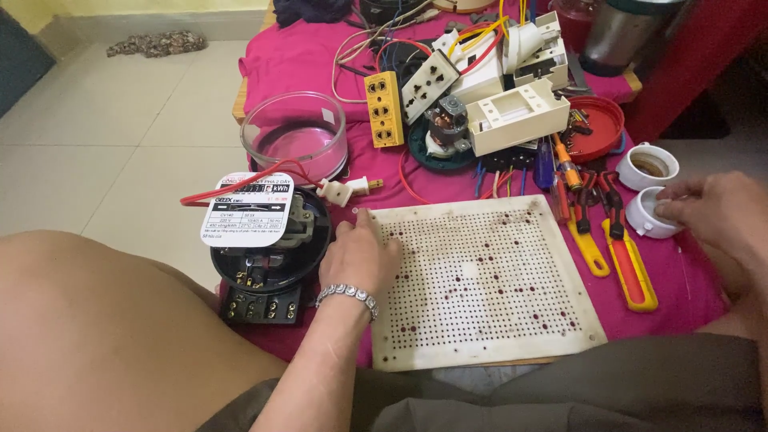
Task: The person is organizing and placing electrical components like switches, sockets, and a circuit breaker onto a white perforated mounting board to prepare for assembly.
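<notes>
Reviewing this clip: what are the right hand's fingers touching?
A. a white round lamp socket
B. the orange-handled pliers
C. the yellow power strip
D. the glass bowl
A: the right hand has its fingers on the nearer white round lamp socket, at the right edge of the pink cloth.

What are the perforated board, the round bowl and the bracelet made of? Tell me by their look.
Perforated board: likely matte off-white plastic, stained, with rows of regular small holes.
Round bowl: clear glass or clear plastic; the pink cloth shows through it.
Bracelet on the left hand: shiny, silver-coloured links, probably metal.
</notes>
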